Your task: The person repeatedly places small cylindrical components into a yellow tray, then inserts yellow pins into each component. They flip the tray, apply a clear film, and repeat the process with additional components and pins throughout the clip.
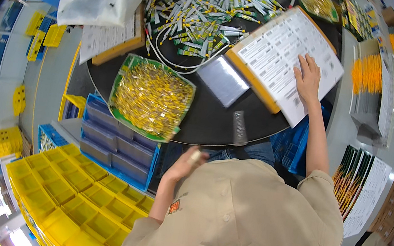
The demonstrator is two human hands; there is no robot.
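Note:
My right hand (307,80) lies flat, fingers stretched out, on a printed label sheet (288,50) atop a cardboard-coloured board or box at the right of the black round table (207,124). Near the table's front edge, close to my body, my left hand (186,164) is blurred by motion. A pale patch shows at its fingers; whether it holds anything is unclear. Beyond that hand sits an open green-edged bag (150,99) full of small yellow-and-silver pieces. Between bag and sheet lie a stack of clear plastic sleeves (224,80) and a small clear plastic strip (239,128).
Many small green-and-white tubes with yellow caps (207,13) cover the table's far side, bordered by a white cord (158,57). Yellow divided trays (76,196) and a blue crate (121,142) stand at my left. A grey bench (385,144) with orange-tipped items runs along the right.

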